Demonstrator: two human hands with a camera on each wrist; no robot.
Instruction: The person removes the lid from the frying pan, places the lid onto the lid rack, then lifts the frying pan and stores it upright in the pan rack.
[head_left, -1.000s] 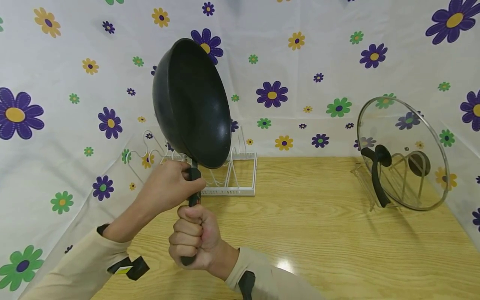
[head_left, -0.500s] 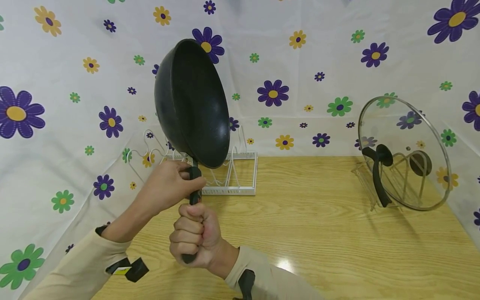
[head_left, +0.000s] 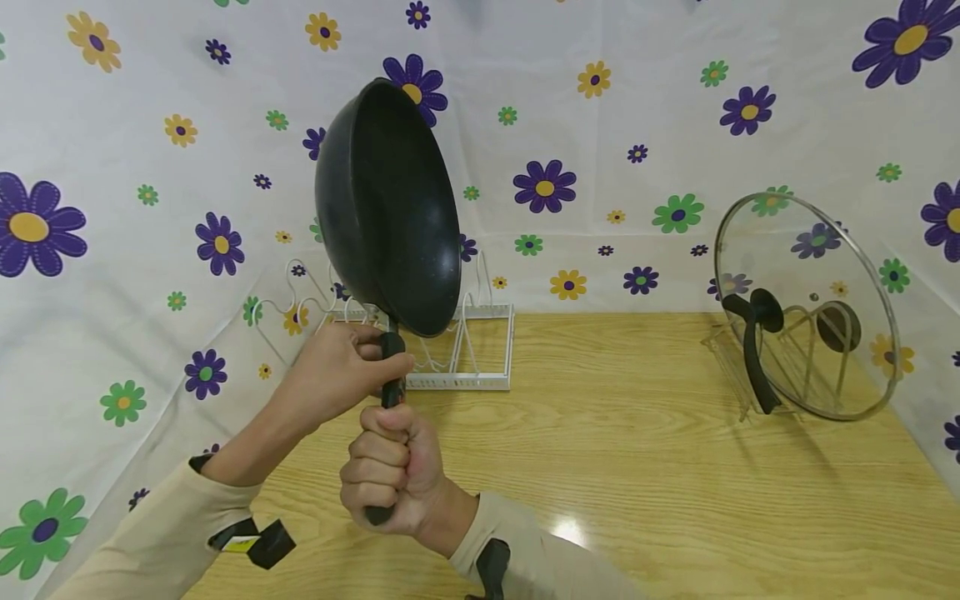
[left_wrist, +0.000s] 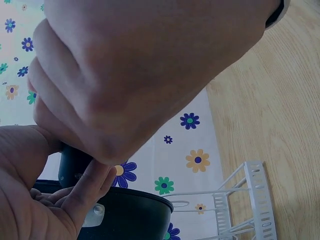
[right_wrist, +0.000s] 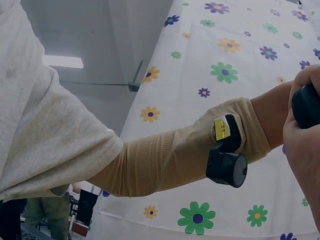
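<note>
A dark wok (head_left: 401, 225) is held up in the air, its hollow side facing right and toward me. My left hand (head_left: 337, 371) pinches the top of its black handle (head_left: 392, 367) just under the pan, thumb across the front. Below it my right hand (head_left: 390, 471) grips the handle in a fist, with the handle's end poking out at the bottom. In the left wrist view, the fingers of the left hand (left_wrist: 65, 200) lie by a metal rivet on the wok (left_wrist: 135, 210). The right wrist view catches the handle's butt (right_wrist: 306, 106) at its right edge.
Behind the wok, a white wire rack (head_left: 457, 382) stands on the wooden table (head_left: 600, 450). At the right, a glass lid (head_left: 813, 250) leans upright in a wire stand (head_left: 723, 375), near a black curved handle (head_left: 757, 358). A flowered cloth (head_left: 600, 108) hangs behind.
The wok has turned slightly, showing more of its outer side, and its rim has shifted a little to the right. Both hands keep their hold on the handle.
</note>
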